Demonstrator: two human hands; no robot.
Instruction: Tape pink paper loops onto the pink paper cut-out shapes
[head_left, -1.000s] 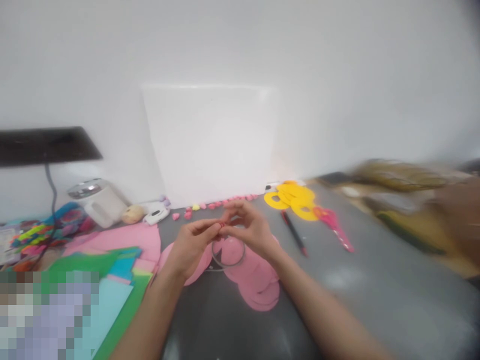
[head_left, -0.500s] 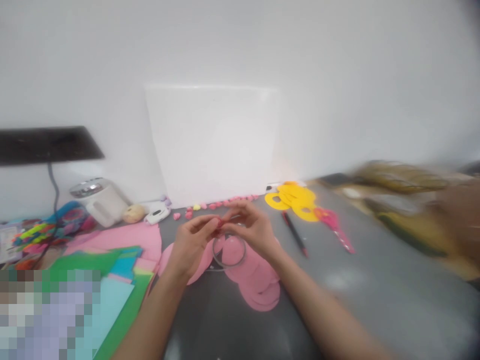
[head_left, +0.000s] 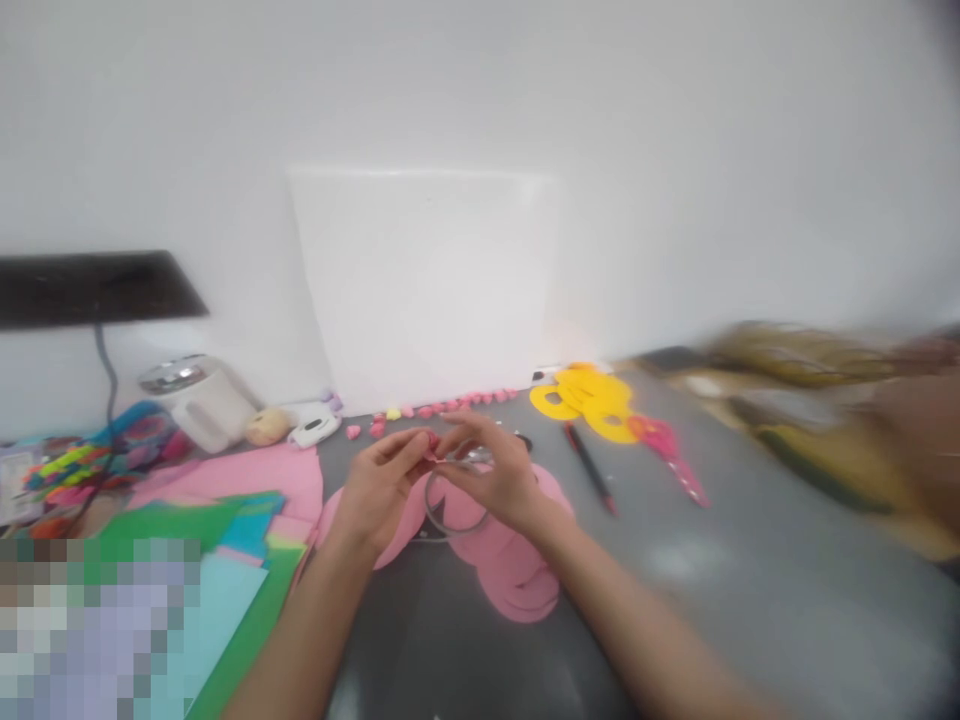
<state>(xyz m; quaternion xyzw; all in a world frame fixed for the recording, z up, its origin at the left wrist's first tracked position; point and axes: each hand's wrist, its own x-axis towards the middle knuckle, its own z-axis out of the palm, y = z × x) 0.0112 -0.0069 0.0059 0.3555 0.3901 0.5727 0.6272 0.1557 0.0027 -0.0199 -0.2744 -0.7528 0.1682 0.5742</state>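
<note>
Between the thumb and fingers of my left hand [head_left: 382,490] is a small pinkish-red piece [head_left: 433,443], which looks like curled paper; blur hides its exact form. My right hand [head_left: 499,475] meets it from the other side, its thumb and fingertips curved around the piece's pale lower end. Just below the fingers sits a clear round rim [head_left: 457,530], partly covered by my right hand. Under and around it lie pink paper circles [head_left: 521,590], several overlapping on the dark table [head_left: 420,640].
A row of small pink pieces [head_left: 450,405] runs along a white board [head_left: 435,290]. To the right are yellow paper rings [head_left: 611,420], a dark pen [head_left: 591,470] and pink scissors [head_left: 667,455]. Coloured paper sheets [head_left: 225,600] and a white appliance [head_left: 202,405] are at left.
My right hand has dropped slightly, and its fingers have shifted at the small piece, so more of it shows. My left hand stays nearly in place.
</note>
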